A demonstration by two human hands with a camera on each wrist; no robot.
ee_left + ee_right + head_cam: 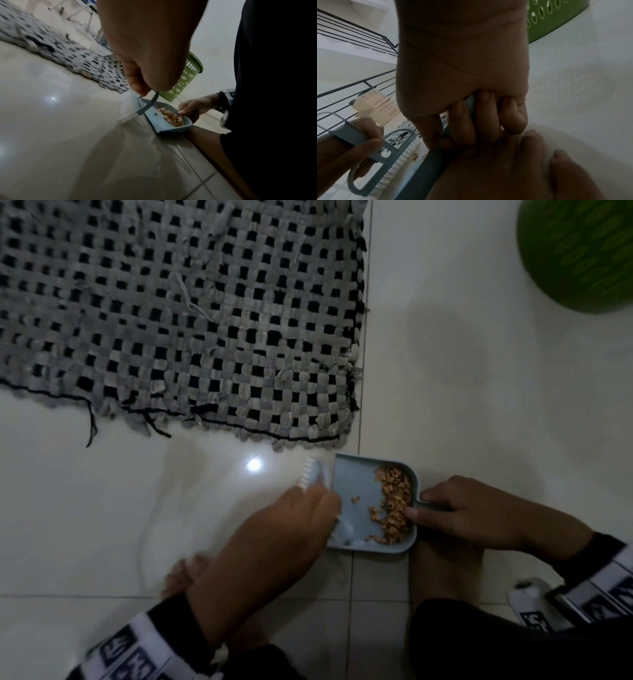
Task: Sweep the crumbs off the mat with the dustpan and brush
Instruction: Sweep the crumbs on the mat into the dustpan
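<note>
A pale blue dustpan [356, 491] lies on the white tile floor just below the mat's lower right corner, with brown crumbs [394, 505] piled along its right wall. My right hand [455, 508] grips the dustpan's handle [471, 104], thumb tip on the rim by the crumbs. My left hand [291, 522] holds the small blue brush [137, 106] by its handle, white bristles [308, 479] down on the floor at the dustpan's left lip. The grey and black woven mat [178, 313] fills the upper left.
A green perforated basket [582, 251] stands at the upper right on the tiles. My bare foot [513, 169] lies close under the right hand. A wire rack [356, 40] and a cardboard box [376, 108] stand behind the mat.
</note>
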